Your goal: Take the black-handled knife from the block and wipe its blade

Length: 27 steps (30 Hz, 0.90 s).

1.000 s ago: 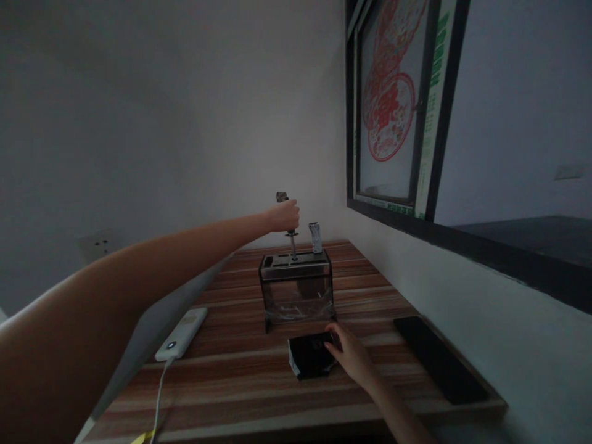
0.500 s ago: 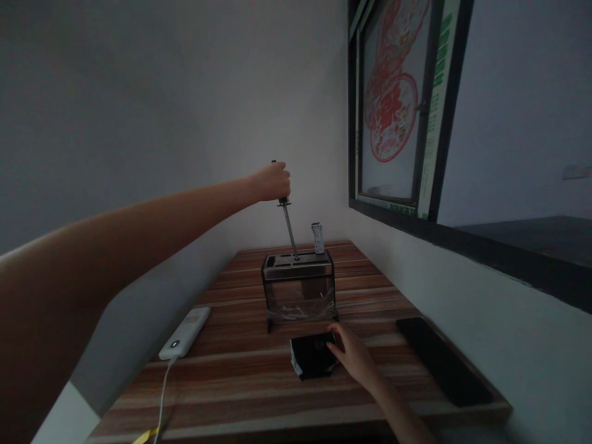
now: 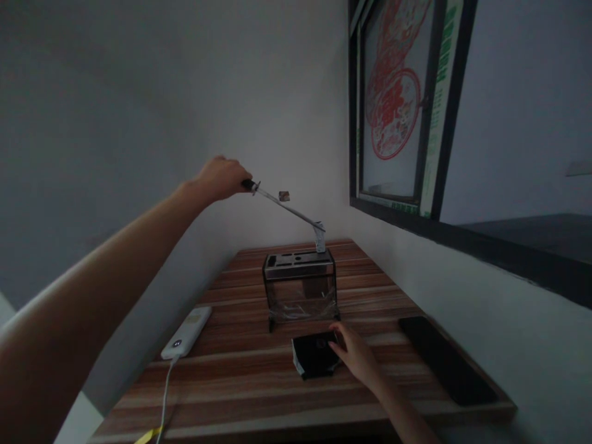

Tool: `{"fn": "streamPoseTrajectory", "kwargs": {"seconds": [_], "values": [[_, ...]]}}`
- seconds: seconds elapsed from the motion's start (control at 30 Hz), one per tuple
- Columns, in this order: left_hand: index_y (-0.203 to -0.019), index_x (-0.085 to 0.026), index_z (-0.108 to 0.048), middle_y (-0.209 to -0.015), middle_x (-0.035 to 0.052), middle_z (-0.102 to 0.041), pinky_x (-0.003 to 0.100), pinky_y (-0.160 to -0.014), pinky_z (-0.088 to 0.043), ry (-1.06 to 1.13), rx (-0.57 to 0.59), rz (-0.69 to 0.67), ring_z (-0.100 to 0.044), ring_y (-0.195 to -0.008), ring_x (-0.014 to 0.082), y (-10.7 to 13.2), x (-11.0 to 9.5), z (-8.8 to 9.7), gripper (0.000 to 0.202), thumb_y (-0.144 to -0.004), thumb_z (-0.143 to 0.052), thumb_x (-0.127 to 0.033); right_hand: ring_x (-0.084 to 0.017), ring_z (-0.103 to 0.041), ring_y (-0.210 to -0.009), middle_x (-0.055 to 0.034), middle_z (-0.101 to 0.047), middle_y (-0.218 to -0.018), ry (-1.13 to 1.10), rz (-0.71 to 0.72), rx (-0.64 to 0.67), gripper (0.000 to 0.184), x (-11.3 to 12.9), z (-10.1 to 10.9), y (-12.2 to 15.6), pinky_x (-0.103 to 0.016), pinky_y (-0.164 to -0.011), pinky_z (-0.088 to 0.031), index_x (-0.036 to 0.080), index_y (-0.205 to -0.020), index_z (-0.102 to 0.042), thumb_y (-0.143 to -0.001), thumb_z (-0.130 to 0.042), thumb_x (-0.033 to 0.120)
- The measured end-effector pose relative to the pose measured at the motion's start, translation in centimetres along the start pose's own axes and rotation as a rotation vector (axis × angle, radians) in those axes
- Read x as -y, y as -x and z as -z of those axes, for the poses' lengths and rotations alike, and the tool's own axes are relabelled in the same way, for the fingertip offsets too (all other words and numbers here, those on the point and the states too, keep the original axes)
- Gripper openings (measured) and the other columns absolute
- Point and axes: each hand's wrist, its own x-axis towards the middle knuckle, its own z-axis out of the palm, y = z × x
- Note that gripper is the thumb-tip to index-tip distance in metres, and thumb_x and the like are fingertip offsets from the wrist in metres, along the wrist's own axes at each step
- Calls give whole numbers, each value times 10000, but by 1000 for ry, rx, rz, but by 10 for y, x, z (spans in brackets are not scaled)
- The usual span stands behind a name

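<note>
My left hand (image 3: 225, 177) is closed around the black handle of a sharpening steel (image 3: 287, 208), raised above the table on the left. The rod slants down to the right, its tip overlapping the small upright patterned packet (image 3: 320, 239) in view; whether they touch I cannot tell. That packet stands on the right end of a knife block (image 3: 303, 271), clear-sided with a slotted dark top. In front of the block lies a black folded packet (image 3: 312, 356) with pale edges. The bent thumb and forefinger of my right hand (image 3: 354, 351) grip its right edge.
A white power bank (image 3: 187, 333) with a cable (image 3: 165, 391) lies at the table's left. A black flat slab (image 3: 446, 361) lies at the right, below the window frame (image 3: 393, 209). A small brownish piece (image 3: 283, 196) shows against the back wall. A yellow strip (image 3: 147, 436) is at the front.
My left hand has drawn the sharpening steel out of the knife block's top and moved left, tilting the rod from nearly upright to a shallow slant. My right hand stays at the black packet.
</note>
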Motion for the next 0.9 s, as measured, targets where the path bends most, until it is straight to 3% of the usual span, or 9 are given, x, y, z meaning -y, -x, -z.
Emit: {"fn": "streamPoseTrajectory", "kwargs": {"seconds": [0.03, 0.13, 0.23, 0.33, 0.53, 0.63, 0.67, 0.77, 0.9], "values": [[-956, -122, -667, -906, 71, -641, 332, -823, -358, 90, 7, 94, -580, -936, 222, 16, -4, -8, 438, -890, -437, -489, -219, -603, -1012, -72, -648, -1067, 0, -1, 1, 267, 0, 0, 0, -368, -903, -451, 220, -1055, -556, -790, -530, 200], [-973, -189, -679, -814, 61, -670, 252, -623, -370, 192, 43, 159, -602, -728, 189, 70, -30, -40, 378, -867, -458, -476, -217, -604, -1004, -71, -647, -1073, 1, -9, 7, 273, 2, 2, 0, -372, -909, -447, 215, -1054, -563, -783, -534, 191], [-768, -174, -670, -623, 16, -606, 222, -530, -332, 680, 99, 266, -557, -590, 162, 123, -72, -69, 391, -809, -473, -509, -216, -610, -985, -69, -655, -1058, 8, -28, 17, 268, 3, 3, -1, -376, -898, -452, 214, -1052, -577, -788, -536, 199], [-535, -178, -508, -487, -32, -447, 202, -461, -276, 1087, 114, 409, -423, -483, 113, 171, -124, -82, 420, -738, -495, -546, -221, -604, -1001, -79, -654, -1065, 21, -27, 19, 263, 2, 4, -2, -381, -899, -451, 205, -1064, -585, -809, -527, 229], [-505, -214, -349, -423, -80, -280, 203, -382, -184, 1777, 346, 750, -236, -394, 64, 247, -236, -68, 516, -615, -604, -650, -219, -603, -969, -84, -650, -1027, 27, -13, 32, 275, -8, 2, -5, -376, -886, -454, 186, -1075, -603, -828, -524, 278], [-520, -229, -328, -409, -99, -244, 207, -359, -161, 2007, 467, 972, -199, -360, 53, 276, -292, -59, 584, -536, -629, -729, -207, -606, -937, -67, -654, -993, -5, -27, 47, 295, -12, 4, -7, -357, -858, -461, 199, -1088, -607, -831, -534, 323], [-527, -226, -336, -422, -97, -253, 206, -366, -168, 2068, 493, 987, -205, -368, 52, 285, -307, -56, 588, -528, -647, -725, -203, -608, -915, -64, -655, -975, -6, -36, 57, 303, -13, 5, -8, -349, -838, -466, 198, -1087, -611, -828, -542, 340], [-536, -216, -383, -443, -83, -282, 212, -383, -177, 2199, 543, 936, -220, -384, 56, 304, -337, -50, 576, -549, -648, -726, -192, -605, -844, -60, -654, -948, 7, -57, 105, 310, -12, 8, -12, -326, -773, -469, 184, -1049, -623, -799, -583, 363], [-616, -197, -504, -507, -53, -355, 220, -419, -217, 2227, 541, 908, -292, -441, 81, 314, -345, -47, 501, -596, -673, -668, -184, -592, -826, -46, -642, -904, 74, -115, 177, 282, -4, 8, -18, -304, -746, -450, 176, -956, -629, -747, -652, 364]]}}
